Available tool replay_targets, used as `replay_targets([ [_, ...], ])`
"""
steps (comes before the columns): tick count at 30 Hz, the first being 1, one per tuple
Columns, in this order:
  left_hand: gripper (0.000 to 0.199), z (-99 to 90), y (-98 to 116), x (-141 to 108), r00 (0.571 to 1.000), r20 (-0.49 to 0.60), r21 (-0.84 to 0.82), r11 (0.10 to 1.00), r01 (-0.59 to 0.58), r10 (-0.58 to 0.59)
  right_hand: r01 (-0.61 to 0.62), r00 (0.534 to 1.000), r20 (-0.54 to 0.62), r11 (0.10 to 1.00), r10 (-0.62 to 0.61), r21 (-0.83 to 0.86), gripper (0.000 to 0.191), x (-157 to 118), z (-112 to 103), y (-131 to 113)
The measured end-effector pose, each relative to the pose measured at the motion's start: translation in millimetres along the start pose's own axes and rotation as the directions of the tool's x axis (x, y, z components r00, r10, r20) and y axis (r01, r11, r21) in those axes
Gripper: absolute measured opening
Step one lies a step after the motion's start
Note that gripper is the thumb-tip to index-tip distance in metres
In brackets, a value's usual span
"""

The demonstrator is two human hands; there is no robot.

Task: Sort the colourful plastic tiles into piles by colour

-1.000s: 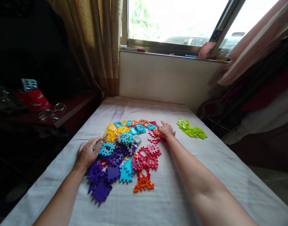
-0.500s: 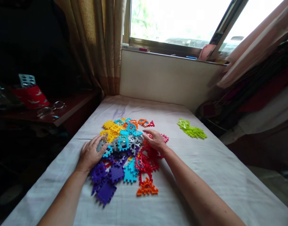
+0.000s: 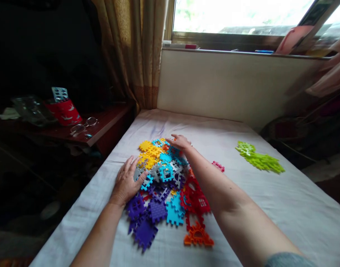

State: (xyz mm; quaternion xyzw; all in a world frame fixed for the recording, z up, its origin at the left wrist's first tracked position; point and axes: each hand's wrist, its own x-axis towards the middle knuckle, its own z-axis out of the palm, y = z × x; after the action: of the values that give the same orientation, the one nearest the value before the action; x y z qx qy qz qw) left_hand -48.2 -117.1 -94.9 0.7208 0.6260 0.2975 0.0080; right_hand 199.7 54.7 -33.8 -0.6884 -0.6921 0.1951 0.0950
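Two hands [image 3: 128,182], notched flat pieces [image 3: 158,210].

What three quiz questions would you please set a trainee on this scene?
1. Where do the glasses lie: (a) on the windowsill, (b) on the wooden table, or (c) in the curtain?
2. True or false: the right hand is nearer the wall than the left hand is.
3. Fill in the colour: the small separate heap to the right of the right arm is ____.

Key: 1. b; 2. true; 3. green
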Motion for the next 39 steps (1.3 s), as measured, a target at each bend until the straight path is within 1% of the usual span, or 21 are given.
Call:
replay_targets([
  [2, 0.071, -0.4, 1, 0, 1.0, 0.014, 0.009, 1.0, 0.011, -0.011, 0.097, 0.994, 0.057, 0.992, -0.093, -0.084, 0.067, -2, 6, -16],
  [4, 0.07, -0.9, 2, 0, 0.999, 0.041, 0.021, 1.0, 0.022, -0.023, 0.159, 0.983, 0.112, 0.977, -0.144, -0.143, 0.064, -6, 7, -25],
  [6, 0.067, -1.3, 3, 1, 0.997, 0.066, 0.036, 0.999, 0.029, -0.031, 0.202, 0.972, 0.159, 0.964, -0.175, -0.175, 0.061, -13, 2, -26],
  [8, 0.064, -1.2, 3, 2, 0.997, 0.074, 0.044, 0.999, 0.03, -0.033, 0.253, 0.959, 0.179, 0.948, -0.219, -0.194, 0.056, -23, -5, -22],
  [10, 0.063, -0.6, 3, 3, 0.997, 0.069, 0.042, 0.999, 0.029, -0.031, 0.31, 0.946, 0.155, 0.932, -0.283, -0.188, 0.054, -36, -14, -15],
  [13, 0.06, 0.6, 2, 5, 0.997, 0.066, 0.026, 0.999, 0.023, -0.025, 0.384, 0.923, 0.072, 0.911, -0.378, -0.153, 0.052, -63, -22, -5],
  [16, 0.056, 0.6, 3, 7, 0.998, 0.064, 0.006, 1.0, 0.025, -0.025, 0.432, 0.898, -0.016, 0.886, -0.441, -0.167, 0.054, -95, -20, 0],
  [19, 0.051, -1.2, 4, 9, 0.998, 0.055, -0.029, 1.0, 0.01, -0.008, 0.462, 0.873, -0.085, 0.87, -0.481, -0.173, 0.056, -129, -12, 3],
  [22, 0.046, -3.3, 4, 10, 0.998, 0.036, -0.093, 0.995, -0.04, 0.043, 0.461, 0.861, -0.164, 0.875, -0.481, -0.15, 0.056, -162, -2, 5],
  [25, 0.045, -2.9, 6, 9, 0.994, 0.022, -0.165, 0.981, -0.105, 0.11, 0.437, 0.846, -0.272, 0.889, -0.458, -0.136, 0.057, -195, 14, 11],
  [26, 0.047, -2.3, 7, 8, 0.992, 0.032, -0.177, 0.977, -0.119, 0.126, 0.443, 0.839, -0.288, 0.886, -0.463, -0.136, 0.056, -205, 21, 14],
  [28, 0.051, -1.0, 12, 6, 0.987, 0.074, -0.167, 0.977, -0.131, 0.145, 0.47, 0.823, -0.28, 0.869, -0.495, -0.157, 0.052, -222, 33, 22],
  [30, 0.057, -1.7, 20, 4, 0.98, 0.123, -0.141, 0.98, -0.139, 0.156, 0.463, 0.818, -0.283, 0.865, -0.501, -0.191, 0.045, -233, 40, 34],
  [31, 0.059, -3.4, 25, 3, 0.976, 0.144, -0.131, 0.981, -0.143, 0.161, 0.435, 0.822, -0.313, 0.879, -0.476, -0.196, 0.042, -236, 41, 41],
  [33, 0.064, -9.7, 36, -2, 0.969, 0.18, -0.116, 0.982, -0.148, 0.167, 0.343, 0.825, -0.419, 0.925, -0.379, -0.162, 0.038, -241, 39, 57],
  [35, 0.067, -18.8, 48, -12, 0.96, 0.217, -0.092, 0.983, -0.159, 0.175, 0.275, 0.812, -0.51, 0.957, -0.285, -0.096, 0.037, -247, 35, 73],
  [36, 0.068, -23.5, 54, -20, 0.952, 0.242, -0.076, 0.981, -0.176, 0.189, 0.273, 0.808, -0.524, 0.959, -0.268, -0.071, 0.038, -251, 34, 80],
  [37, 0.072, -27.7, 59, -29, 0.938, 0.272, -0.063, 0.976, -0.206, 0.216, 0.292, 0.813, -0.51, 0.955, -0.28, -0.06, 0.042, -257, 34, 86],
  [39, 0.087, -33.6, 67, -50, 0.892, 0.348, -0.05, 0.956, -0.29, 0.289, 0.371, 0.833, -0.412, 0.925, -0.37, -0.081, 0.057, -270, 37, 95],
])
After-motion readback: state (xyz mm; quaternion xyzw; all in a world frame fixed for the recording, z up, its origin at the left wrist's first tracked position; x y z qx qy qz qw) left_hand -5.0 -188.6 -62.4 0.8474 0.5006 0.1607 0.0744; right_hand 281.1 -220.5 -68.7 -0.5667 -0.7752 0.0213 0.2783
